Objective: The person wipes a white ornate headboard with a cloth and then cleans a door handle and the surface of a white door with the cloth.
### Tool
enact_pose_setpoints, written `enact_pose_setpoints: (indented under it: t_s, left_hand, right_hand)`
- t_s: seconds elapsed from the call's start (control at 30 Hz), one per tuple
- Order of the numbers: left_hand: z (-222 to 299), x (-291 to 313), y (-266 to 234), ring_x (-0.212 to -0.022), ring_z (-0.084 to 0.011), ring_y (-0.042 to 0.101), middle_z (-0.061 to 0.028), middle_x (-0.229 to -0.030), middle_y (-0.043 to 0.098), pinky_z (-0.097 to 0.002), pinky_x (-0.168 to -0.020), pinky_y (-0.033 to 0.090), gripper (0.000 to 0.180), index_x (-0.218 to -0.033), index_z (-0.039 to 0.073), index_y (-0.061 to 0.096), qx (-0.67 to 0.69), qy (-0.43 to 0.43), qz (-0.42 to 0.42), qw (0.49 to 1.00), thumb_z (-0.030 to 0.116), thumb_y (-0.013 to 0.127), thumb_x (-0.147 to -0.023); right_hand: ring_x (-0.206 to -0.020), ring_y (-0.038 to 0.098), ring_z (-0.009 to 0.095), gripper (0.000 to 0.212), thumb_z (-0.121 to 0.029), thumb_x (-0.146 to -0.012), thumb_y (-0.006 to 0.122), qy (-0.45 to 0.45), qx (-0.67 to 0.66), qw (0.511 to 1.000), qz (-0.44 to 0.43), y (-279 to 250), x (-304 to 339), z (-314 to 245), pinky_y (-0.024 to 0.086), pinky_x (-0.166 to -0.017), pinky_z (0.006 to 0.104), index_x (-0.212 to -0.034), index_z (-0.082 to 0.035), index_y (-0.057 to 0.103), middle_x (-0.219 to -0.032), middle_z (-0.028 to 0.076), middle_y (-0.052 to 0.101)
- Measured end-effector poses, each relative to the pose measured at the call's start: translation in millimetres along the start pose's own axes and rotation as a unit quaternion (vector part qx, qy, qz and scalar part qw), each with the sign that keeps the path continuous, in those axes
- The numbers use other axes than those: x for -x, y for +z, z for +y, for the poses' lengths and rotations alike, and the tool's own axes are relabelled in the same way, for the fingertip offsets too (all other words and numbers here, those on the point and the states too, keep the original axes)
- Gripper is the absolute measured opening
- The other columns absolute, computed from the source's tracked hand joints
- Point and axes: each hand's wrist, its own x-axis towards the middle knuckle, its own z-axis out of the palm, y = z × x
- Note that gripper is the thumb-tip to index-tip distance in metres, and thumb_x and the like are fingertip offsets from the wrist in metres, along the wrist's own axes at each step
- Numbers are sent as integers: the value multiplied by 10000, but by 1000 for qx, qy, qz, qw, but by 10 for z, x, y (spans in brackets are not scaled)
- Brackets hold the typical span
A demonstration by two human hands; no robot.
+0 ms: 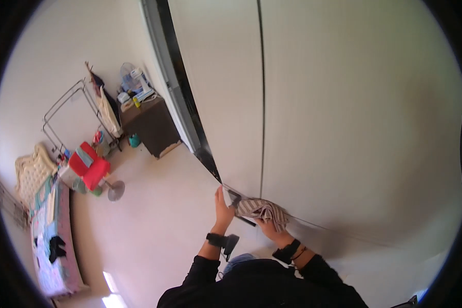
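Note:
A crumpled striped cloth (pixel 262 208), brown and pale, is bunched in my right hand (pixel 273 231), against the lower part of a pale panelled door (pixel 218 102). My right fingers are partly covered by its folds. Just left of the cloth, my left hand (pixel 222 210) is raised by the door's lower corner, its fingers stretched upward and the thumb toward the cloth. Between the hands runs a dark bar-like handle (pixel 247 221), partly hidden by the cloth. Whether the left fingers touch the door edge I cannot tell.
A second wide pale panel (pixel 354 102) stands to the right. At left are a red swivel chair (pixel 90 167), a bed (pixel 59 246) and a metal clothes rack (pixel 69 100). A dark desk (pixel 149 123) carrying a fan (pixel 133 74) stands farther back.

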Motion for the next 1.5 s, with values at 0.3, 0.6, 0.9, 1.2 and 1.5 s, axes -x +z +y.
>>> enact_pose_setpoints:
  t_s: [0.3,0.6,0.9,1.2,1.5]
  left_hand:
    - [-137,926,565,-1029,-246,364,-103,-970,469,-426,-809,315,278,-877,33,505,-394,20,-164,904,163,515,-631]
    - [-203,878,508,-887,-220,431,-79,-818,499,-315,-697,405,105,-674,43,556,-446,-53,-203,870,64,522,-578]
    - [74,1668,4,-859,-243,458,-92,-808,498,-329,-671,412,101,-740,23,466,-452,-103,-90,881,20,456,-640]
    - [478,2902,-279,-961,-300,384,-172,-910,475,-341,-807,339,214,-778,-19,495,-441,-79,-26,894,20,454,-572]
    - [1033,3819,-492,-915,-254,392,-115,-904,469,-322,-701,382,150,-730,8,542,-426,-215,19,879,39,479,-597]
  right_hand:
    - [-924,492,213,296,15,-744,402,84,-320,944,-14,-722,832,102,361,-794,286,-1031,-12,469,-998,132,516]
    - [-1026,398,201,314,-44,-788,388,198,-442,874,-36,-980,1144,693,286,-881,287,-1094,21,406,-1114,127,427]
    - [-976,431,199,326,-23,-766,391,253,-666,695,-103,-1199,1566,237,303,-867,298,-1087,17,431,-1077,117,446]
    - [-992,425,192,332,-14,-754,401,197,-616,750,-136,-1339,2242,3,302,-869,296,-1081,35,425,-1087,118,446]
    - [-928,426,157,397,27,-679,428,112,-490,790,-350,-1774,2754,-136,335,-814,254,-1073,4,384,-1012,86,438]
